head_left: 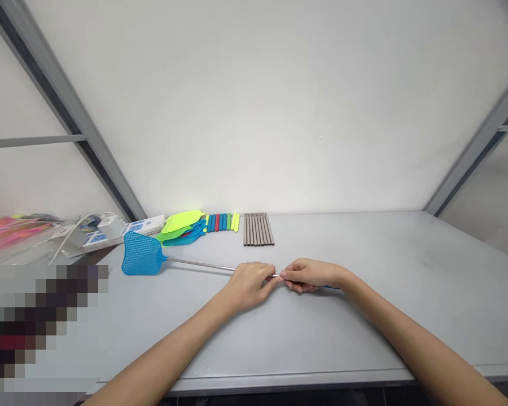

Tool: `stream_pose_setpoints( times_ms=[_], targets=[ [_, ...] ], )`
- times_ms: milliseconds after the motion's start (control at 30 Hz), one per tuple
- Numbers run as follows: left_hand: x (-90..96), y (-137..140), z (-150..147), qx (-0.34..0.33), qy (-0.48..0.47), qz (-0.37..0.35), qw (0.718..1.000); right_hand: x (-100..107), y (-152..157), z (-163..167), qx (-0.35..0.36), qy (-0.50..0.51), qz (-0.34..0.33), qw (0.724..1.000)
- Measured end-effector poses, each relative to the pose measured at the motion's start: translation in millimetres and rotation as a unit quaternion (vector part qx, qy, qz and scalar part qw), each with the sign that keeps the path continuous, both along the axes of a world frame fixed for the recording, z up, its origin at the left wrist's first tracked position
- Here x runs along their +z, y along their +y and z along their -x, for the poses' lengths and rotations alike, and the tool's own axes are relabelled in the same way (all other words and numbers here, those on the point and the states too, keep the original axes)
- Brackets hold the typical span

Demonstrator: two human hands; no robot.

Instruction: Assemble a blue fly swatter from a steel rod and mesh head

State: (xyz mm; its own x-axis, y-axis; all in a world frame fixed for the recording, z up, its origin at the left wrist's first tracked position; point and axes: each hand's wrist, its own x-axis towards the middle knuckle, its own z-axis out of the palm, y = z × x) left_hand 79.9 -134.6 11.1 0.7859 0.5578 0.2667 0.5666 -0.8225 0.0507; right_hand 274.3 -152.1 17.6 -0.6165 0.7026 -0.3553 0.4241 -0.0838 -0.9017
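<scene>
A fly swatter with a blue mesh head [142, 254] and a thin metal rod [201, 264] lies across the table, head to the left. My left hand [252, 282] is closed around the rod. Close beside it, my right hand [305, 275] pinches the same swatter near its other end. A bit of blue handle [331, 287] shows past my right palm; the rest of that end is hidden by my fingers. Only a short stretch of metal is visible between the two hands.
At the back are stacked yellow, green and blue swatter heads [182, 223], a row of coloured grips [222, 222] and several metal tubes [258, 229]. A power strip [139, 226] with a cable stands back left, near bagged pink items [12, 231]. A white wall rises behind.
</scene>
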Motion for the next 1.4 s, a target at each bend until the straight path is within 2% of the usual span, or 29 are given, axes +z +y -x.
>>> stream_pose_setpoints(
  times_ms=[267,533,733,900,1400],
  targets=[
    [1.0,1.1,1.1,0.002,0.009,-0.007,1.000,-2.6,0.8,-0.4,-0.002,0.000,-0.004,1.000],
    [2.0,13.0,3.7,-0.027,0.031,-0.026,0.999,-1.5,0.2,2.4,-0.011,0.014,-0.003,1.000],
    [4.7,27.4,19.3,-0.078,0.051,-0.120,0.988,2.5,-3.5,14.8,-0.032,0.036,-0.012,0.999],
    [4.3,34.5,22.9,-0.102,0.056,-0.190,0.975,6.2,-7.1,14.4,-0.055,0.047,-0.056,0.996],
    [8.4,37.7,22.2,-0.083,0.056,-0.139,0.985,9.1,-5.2,7.9,-0.044,0.020,-0.078,0.996]
  ],
)
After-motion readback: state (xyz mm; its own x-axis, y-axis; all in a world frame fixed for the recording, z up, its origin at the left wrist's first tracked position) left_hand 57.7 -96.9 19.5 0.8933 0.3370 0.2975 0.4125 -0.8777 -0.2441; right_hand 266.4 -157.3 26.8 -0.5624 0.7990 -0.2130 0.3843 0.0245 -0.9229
